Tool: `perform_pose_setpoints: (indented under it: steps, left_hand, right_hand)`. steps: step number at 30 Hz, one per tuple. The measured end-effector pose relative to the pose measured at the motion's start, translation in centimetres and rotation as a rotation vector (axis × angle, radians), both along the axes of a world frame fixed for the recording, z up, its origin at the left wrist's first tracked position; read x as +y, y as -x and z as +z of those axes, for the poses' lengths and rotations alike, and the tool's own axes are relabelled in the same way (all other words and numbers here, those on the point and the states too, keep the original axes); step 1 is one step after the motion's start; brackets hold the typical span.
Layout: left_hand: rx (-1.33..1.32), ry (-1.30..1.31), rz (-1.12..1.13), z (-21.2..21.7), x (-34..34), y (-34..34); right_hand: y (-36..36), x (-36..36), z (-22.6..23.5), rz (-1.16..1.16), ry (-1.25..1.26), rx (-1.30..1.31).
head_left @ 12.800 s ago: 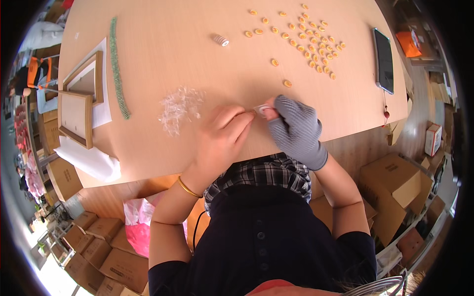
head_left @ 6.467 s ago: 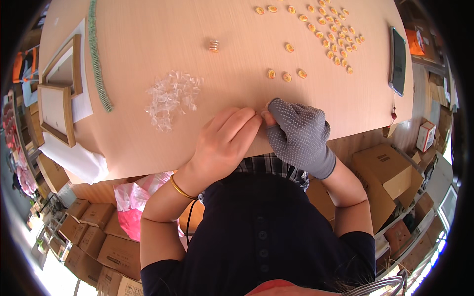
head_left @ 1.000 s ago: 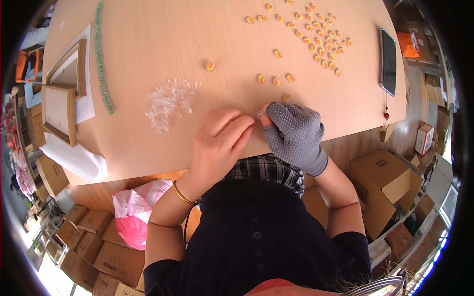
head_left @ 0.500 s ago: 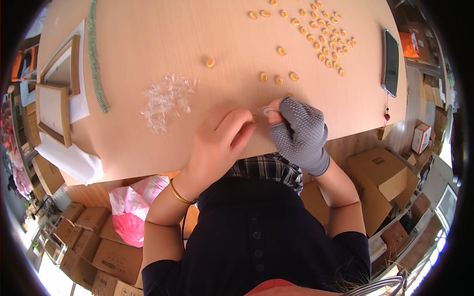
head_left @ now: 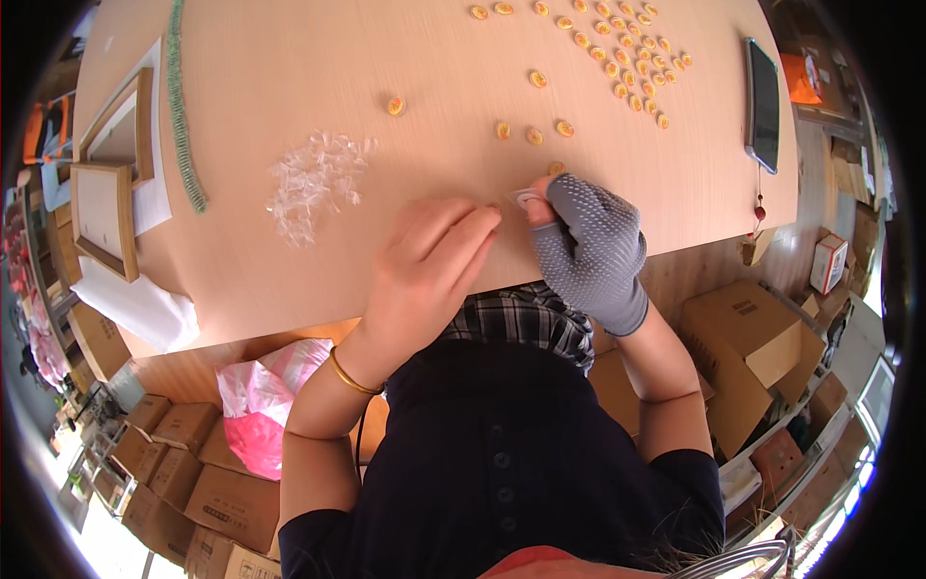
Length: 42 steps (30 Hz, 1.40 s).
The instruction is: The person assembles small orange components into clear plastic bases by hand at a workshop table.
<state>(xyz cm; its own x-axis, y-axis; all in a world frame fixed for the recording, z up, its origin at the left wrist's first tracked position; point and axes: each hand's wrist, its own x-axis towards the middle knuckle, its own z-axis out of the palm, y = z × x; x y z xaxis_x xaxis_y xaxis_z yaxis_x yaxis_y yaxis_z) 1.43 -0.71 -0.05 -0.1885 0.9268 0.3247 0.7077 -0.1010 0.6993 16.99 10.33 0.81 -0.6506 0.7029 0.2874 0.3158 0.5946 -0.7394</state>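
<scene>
My bare left hand point(head_left: 424, 265), with a gold bangle at the wrist, is closed, thumb and fingertips pinched together near the table's front edge. What it pinches, if anything, is hidden. Just right of it, my right hand point(head_left: 593, 246) wears a grey dotted fingerless glove. Its thumb and finger grip a small clear plastic piece point(head_left: 524, 197) with a whitish rounded part. One small yellow-orange oval piece point(head_left: 557, 168) lies just beyond the right fingertips, and a few more point(head_left: 534, 136) lie farther off. A pile of clear plastic bits point(head_left: 318, 183) sits left of my hands.
Many more yellow ovals point(head_left: 627, 58) are scattered at the far right of the table point(head_left: 289, 68). A phone point(head_left: 762, 106) lies at the right edge. On the left are a green cord point(head_left: 177, 106), wooden frames point(head_left: 101, 217) and white paper point(head_left: 140, 304). Cardboard boxes point(head_left: 231, 507) stand below.
The table and its things sit slightly higher in the picture. My left fingers have drawn together, and the yellow oval seen at their tips is no longer visible. The right hand keeps its grip.
</scene>
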Motion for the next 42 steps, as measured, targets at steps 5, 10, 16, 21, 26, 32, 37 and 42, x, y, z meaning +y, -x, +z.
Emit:
perform_pose_setpoints:
  steps: [5,10,16,21,26,32,37,42]
  left_hand:
    - [0.044,-0.058,-0.071,-0.4,0.3,0.1]
    - [0.033,-0.035,-0.078,-0.1,0.7,0.3]
    - [0.057,-0.012,-0.110,0.0,0.7,0.4]
    - [0.093,0.004,-0.143,-0.2,0.7,0.5]
    - [0.037,0.005,-0.095,0.2,0.7,0.3]
    - [0.025,-0.017,-0.063,0.0,1.0,0.0]
    - [0.040,-0.026,-0.062,0.0,1.0,0.1]
    - [0.036,-0.026,-0.061,0.0,1.0,0.1]
  right_hand:
    - [-0.1,0.2,-0.2,0.083,-0.066,-0.168]
    - [0.0,0.2,-0.2,0.109,-0.084,-0.203]
    - [0.2,0.1,0.4,0.134,-0.068,-0.229]
    - [0.5,0.0,0.4,0.129,-0.027,-0.214]
    - [0.6,0.3,1.3,0.184,-0.006,-0.266]
    - [0.1,-0.1,-0.4,0.064,0.068,-0.104]
    - [0.3,-0.2,-0.1,0.061,0.009,-0.162]
    - [0.3,-0.2,0.0,0.087,0.005,-0.193]
